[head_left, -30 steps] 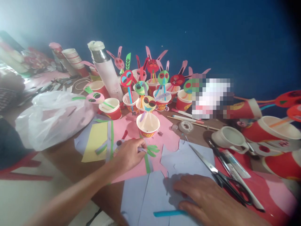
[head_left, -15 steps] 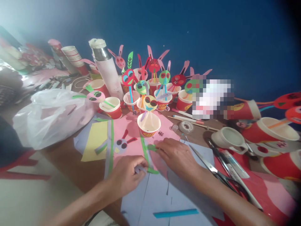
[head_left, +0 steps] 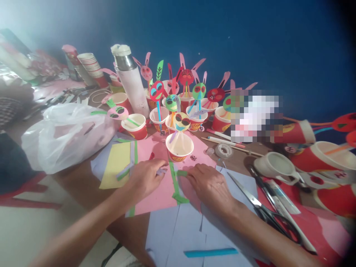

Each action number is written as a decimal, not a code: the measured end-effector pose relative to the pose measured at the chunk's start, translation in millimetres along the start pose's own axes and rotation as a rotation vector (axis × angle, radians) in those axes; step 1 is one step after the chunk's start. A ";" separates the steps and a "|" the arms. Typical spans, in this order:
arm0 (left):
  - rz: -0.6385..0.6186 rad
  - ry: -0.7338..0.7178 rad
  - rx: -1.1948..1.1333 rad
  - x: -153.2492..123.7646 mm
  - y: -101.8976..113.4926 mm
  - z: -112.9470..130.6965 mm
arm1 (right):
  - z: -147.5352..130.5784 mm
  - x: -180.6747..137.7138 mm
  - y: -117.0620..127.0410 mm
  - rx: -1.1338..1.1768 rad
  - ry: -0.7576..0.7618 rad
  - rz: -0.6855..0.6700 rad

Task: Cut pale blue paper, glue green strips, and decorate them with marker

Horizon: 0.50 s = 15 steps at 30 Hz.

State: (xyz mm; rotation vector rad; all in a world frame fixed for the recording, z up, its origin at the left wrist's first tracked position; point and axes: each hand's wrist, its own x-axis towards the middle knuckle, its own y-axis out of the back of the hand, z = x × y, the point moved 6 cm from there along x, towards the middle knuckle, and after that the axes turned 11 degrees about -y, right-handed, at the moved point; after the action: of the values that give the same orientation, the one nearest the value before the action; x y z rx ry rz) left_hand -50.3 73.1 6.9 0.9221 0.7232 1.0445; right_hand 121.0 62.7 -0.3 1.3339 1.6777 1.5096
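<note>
My left hand is closed on a small curled piece of lavender paper, above a pink sheet. It covers most of a paper rabbit face. My right hand pinches the end of a short green paper strip beside the long green and lavender strip running down the sheet. Just beyond both hands stands a paper cup with a yellow paper face above it. Left of my left hand lies a yellow paper piece.
Behind are several paper cups with paper faces and a tilted white flask. A plastic bag lies left. Scissors, a mug and a tape roll are right. A blue strip rests on lavender paper in front.
My left hand has moved up and away from me with the lavender paper, now covering the rabbit face. My right hand stays at the green strip. The view has shifted slightly.
</note>
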 end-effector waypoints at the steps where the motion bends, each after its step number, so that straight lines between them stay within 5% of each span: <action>1: -0.015 0.003 0.026 4.5 0.8 -0.6 | 2.6 -2.0 3.1 0.013 -0.012 0.004; 15: -0.153 0.019 0.163 27.4 -11.3 3.7 | 7.1 4.8 -0.1 0.030 -0.184 -0.102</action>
State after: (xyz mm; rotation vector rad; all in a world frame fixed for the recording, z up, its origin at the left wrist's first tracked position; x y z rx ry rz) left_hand -33.2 95.3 -3.4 0.9812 0.8904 0.8697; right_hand 125.4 70.1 -1.1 1.3382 1.6308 1.2684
